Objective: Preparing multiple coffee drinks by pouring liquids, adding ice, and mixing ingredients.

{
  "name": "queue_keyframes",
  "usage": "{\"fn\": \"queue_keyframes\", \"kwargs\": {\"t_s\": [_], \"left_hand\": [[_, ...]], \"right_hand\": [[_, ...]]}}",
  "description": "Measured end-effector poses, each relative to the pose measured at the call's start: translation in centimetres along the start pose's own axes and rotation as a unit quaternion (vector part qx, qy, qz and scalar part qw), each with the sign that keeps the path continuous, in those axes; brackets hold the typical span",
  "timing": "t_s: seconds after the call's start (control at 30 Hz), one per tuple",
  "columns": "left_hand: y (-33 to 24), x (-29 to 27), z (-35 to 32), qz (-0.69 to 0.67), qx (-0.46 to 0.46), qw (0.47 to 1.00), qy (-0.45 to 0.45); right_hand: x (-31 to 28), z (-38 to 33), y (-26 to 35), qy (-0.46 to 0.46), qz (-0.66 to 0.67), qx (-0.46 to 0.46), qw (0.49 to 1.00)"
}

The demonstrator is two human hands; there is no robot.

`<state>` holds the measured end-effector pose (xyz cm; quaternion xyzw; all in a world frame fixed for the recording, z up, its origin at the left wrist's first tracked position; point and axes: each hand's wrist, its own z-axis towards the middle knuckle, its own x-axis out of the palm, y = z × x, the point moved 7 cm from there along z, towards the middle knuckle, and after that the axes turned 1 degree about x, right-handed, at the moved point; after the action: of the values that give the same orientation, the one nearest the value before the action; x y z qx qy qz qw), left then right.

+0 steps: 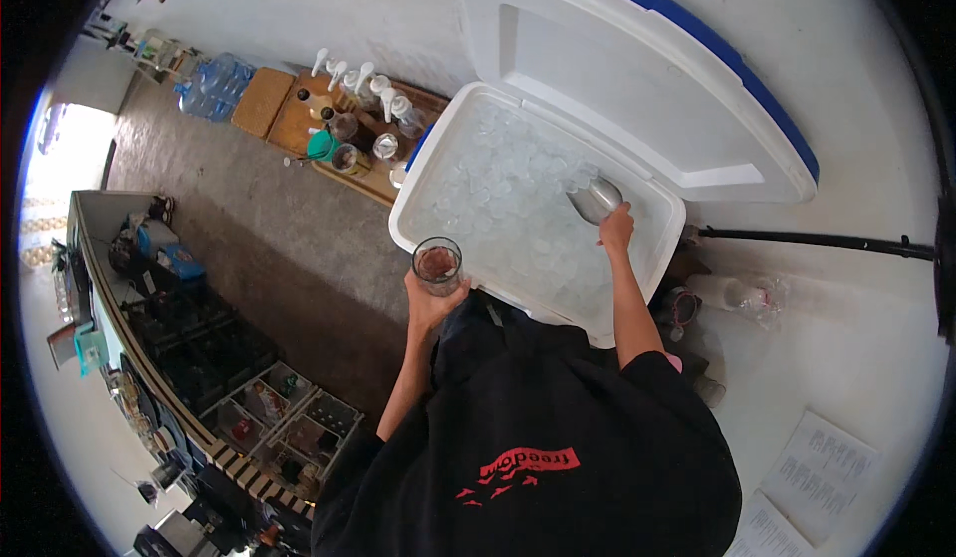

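Note:
A white cooler (pixel 406 221) full of ice cubes (pixel 503 194) stands in front of me, its blue-edged lid (pixel 637 89) raised against the wall. My right hand (pixel 617 226) grips a metal ice scoop (pixel 596 200), which rests at the right part of the ice with some cubes at its mouth. Just outside the cooler's near left corner, my left hand (pixel 435 303) is wrapped round a clear drinking glass (pixel 438 266). Something reddish brown shows inside the glass; I cannot make out what it is.
Left of the cooler, a wooden table (pixel 289 124) bears several pump bottles (pixel 383 94) and jars. Large blue water bottles (pixel 217 84) stand beyond it. Crates (pixel 284 413) sit under a counter at the lower left. A black pole (pixel 817 240) extends along the right wall.

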<state>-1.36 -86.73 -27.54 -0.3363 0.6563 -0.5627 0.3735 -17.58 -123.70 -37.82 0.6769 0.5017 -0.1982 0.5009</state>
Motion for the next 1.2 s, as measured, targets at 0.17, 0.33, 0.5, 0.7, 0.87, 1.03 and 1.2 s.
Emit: {"fn": "queue_keyframes", "kwargs": {"t_s": [0.17,0.33,0.5,0.7,0.87,1.03,1.2], "left_hand": [[0.2,-0.4,-0.3,-0.01,-0.014,1.0,-0.01],[-0.9,-0.1,-0.2,-0.002,-0.008,1.0,-0.002],[-2.2,-0.4,-1.0,-0.004,0.001,1.0,-0.023],[-1.4,-1.5,-2.2,0.02,-0.013,0.999,-0.031],[-0.7,-2.2,-2.9,0.022,-0.012,0.998,-0.05],[-1.0,-2.0,-3.0,0.032,-0.013,0.998,-0.049],[-1.3,-1.8,-2.6,0.036,0.017,0.998,-0.047]], "right_hand": [[0.8,0.8,-1.2,-0.011,0.054,-0.05,0.997],[4.1,2.6,0.1,-0.004,0.034,-0.11,0.993],[5.9,2.7,6.5,-0.004,0.054,-0.179,0.982],[8.4,2.3,8.8,0.07,0.132,-0.166,0.975],[8.6,1.5,10.2,0.114,0.188,-0.167,0.961],[8.8,1.7,9.7,0.153,0.239,-0.131,0.95],[8.8,0.9,9.3,0.181,0.298,-0.152,0.925]]}}
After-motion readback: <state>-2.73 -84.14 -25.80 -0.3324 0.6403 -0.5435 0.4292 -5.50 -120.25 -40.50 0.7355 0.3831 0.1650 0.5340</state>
